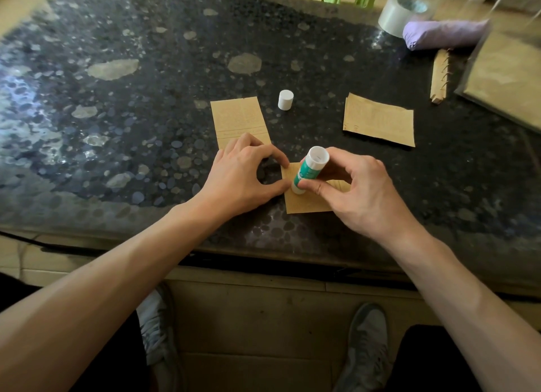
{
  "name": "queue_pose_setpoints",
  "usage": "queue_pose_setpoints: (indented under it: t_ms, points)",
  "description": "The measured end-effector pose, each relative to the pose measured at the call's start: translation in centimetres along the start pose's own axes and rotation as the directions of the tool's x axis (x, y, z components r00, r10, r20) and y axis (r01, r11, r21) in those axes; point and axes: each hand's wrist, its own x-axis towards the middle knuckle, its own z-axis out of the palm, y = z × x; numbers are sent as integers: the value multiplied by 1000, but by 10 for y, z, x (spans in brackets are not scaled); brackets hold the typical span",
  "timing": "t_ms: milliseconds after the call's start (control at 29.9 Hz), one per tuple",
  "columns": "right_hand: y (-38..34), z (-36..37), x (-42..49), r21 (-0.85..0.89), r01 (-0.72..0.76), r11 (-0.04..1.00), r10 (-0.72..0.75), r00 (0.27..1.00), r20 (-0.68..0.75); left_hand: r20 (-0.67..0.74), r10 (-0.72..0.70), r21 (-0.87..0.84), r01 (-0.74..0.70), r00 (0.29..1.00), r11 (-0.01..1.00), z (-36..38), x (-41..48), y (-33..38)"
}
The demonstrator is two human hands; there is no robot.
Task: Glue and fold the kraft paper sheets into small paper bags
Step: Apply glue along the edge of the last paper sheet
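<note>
Gluing step, by my read. My right hand (351, 186) has its thumb and fingers curled tight round the glue stick (311, 169), tip down on the sheet (304, 204) right under my fingertips. The stick leans away from me, open end up. Left hand (243, 175): index and thumb curled into a ring, tips holding the sheet's edge just left of the stick; the other fingers are bent and hold nothing. The cap (285, 99) stands well beyond my fingers, and a second piece (238, 118) pokes out past my left knuckles. A third (379, 119) is further out, beyond the right hand. I can't see any glue line. Next, I'd guess: drag the stick along the edge with the left tips keeping the sheet pinned — then drop the stick, fold the flap over and press.
</note>
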Motion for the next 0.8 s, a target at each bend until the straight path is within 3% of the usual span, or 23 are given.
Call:
queue_pose_setpoints:
  t_ms: [267, 468, 802]
  points:
    - [-1, -1, -1, 0, 18, 1000, -17, 998, 65, 8, -3, -1, 3, 1000, 1000, -1, 0, 0]
    - [0, -3, -3, -30, 8, 1000, -8, 1000, 23, 4, -5, 0, 5, 1000, 1000, -1, 0, 1]
    - [0, -8, -7, 49, 24, 999, -29, 994, 101, 17, -11, 4, 11, 1000, 1000, -2, 0, 1]
